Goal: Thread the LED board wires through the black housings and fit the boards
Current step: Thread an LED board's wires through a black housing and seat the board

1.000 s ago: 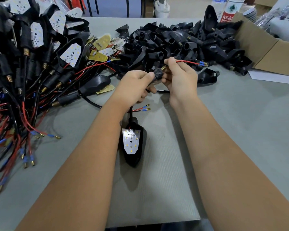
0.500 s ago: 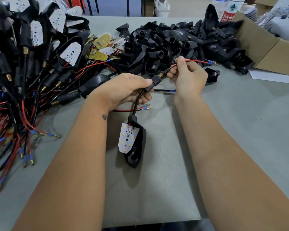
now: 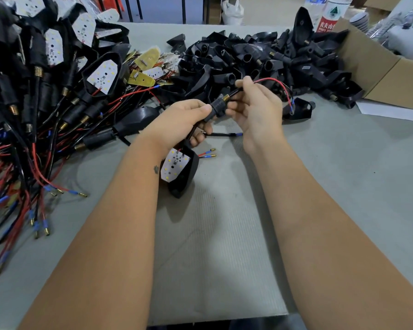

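My left hand (image 3: 177, 125) grips the ribbed black stem (image 3: 216, 108) of a black housing (image 3: 183, 178), which hangs below the hand. A white LED board (image 3: 173, 166) sits askew at the housing's mouth. My right hand (image 3: 255, 110) pinches the sleeved wires just past the stem's brass thread. The red wire (image 3: 275, 82) loops right from my fingers to a blue-sleeved end.
Finished lamps with red and black leads are heaped at the left (image 3: 41, 98). Loose yellow and white boards (image 3: 143, 67) lie behind them. Empty black housings are piled at the back (image 3: 260, 60) beside a cardboard box (image 3: 382, 70). A grey mat (image 3: 215, 234) covers the table's middle.
The housing has been lifted off the mat and drawn toward my left hand. The wires have come further out through the stem, and the red lead now droops to the right.
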